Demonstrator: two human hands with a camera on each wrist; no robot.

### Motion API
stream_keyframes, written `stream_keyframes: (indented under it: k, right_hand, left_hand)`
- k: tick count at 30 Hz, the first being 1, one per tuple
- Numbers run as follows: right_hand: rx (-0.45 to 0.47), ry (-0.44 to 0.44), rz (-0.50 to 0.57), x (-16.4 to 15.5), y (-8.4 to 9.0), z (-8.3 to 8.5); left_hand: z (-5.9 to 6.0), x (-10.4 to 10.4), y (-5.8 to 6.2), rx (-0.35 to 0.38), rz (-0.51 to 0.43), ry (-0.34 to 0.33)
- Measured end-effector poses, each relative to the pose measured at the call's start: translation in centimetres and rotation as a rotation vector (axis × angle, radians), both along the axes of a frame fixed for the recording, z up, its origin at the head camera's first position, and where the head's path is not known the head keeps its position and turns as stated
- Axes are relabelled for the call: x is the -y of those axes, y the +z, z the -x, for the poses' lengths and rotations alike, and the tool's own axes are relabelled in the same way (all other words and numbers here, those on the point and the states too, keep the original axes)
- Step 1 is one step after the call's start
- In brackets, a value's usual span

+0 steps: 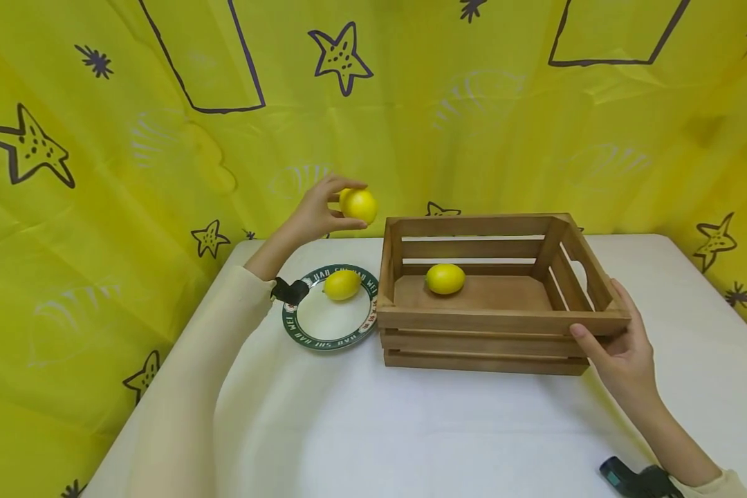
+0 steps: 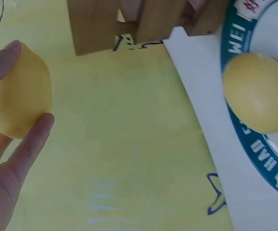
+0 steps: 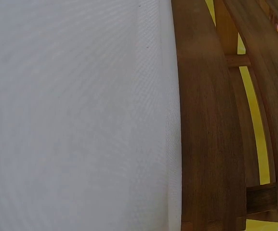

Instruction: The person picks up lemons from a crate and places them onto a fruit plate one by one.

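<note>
One lemon (image 1: 359,207), pinched in the left grip (image 1: 317,211) above the far edge of the table (image 1: 442,429), seems mid-carry; the right grip (image 1: 625,358) clasps the slatted wooden crate (image 1: 492,323). The next move likely calls for gentle lowering.

Looks like bare brown wood all over the crate (image 1: 504,322), smooth and low in sheen, with fine lengthwise grain on the slats (image 3: 206,120) in the right wrist view. Shines like glazed ceramic on the plate (image 1: 330,323), inner face and printed rim alike. Appears smooth and slightly glossy on the raised lemon (image 1: 359,207), likewise on the crate's lemon (image 1: 445,279) and the plate's lemon (image 1: 342,285); could be waxy peel or plastic. Resembles matt white cloth on the tabletop (image 1: 448,429), finely woven up close. Creases like thin, faintly shiny sheeting across the yellow backdrop (image 1: 380,145). Seems soft and matt on the cream cloth sleeve (image 1: 180,415).
</note>
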State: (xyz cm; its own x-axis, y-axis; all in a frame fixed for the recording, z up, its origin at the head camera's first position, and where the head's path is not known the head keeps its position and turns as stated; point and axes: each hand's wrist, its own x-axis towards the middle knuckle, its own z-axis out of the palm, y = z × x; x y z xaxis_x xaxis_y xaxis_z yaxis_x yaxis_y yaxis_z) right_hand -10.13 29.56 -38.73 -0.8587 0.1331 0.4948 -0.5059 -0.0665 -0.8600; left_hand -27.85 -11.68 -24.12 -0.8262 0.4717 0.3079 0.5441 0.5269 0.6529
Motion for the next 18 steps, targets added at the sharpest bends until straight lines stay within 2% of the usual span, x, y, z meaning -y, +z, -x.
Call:
stream_keyframes:
  k: [11, 18]
  right_hand:
    - [0.017, -0.01, 0.006, -0.1, 0.2, 0.0]
    - [0.029, -0.014, 0.001, 0.0, 0.1, 0.1]
  left_hand:
    - [-0.5, 3.3, -3.1, 0.015, -0.049, 0.04]
    - [-1.4, 5.7, -5.6, 0.087, -0.038, 0.074]
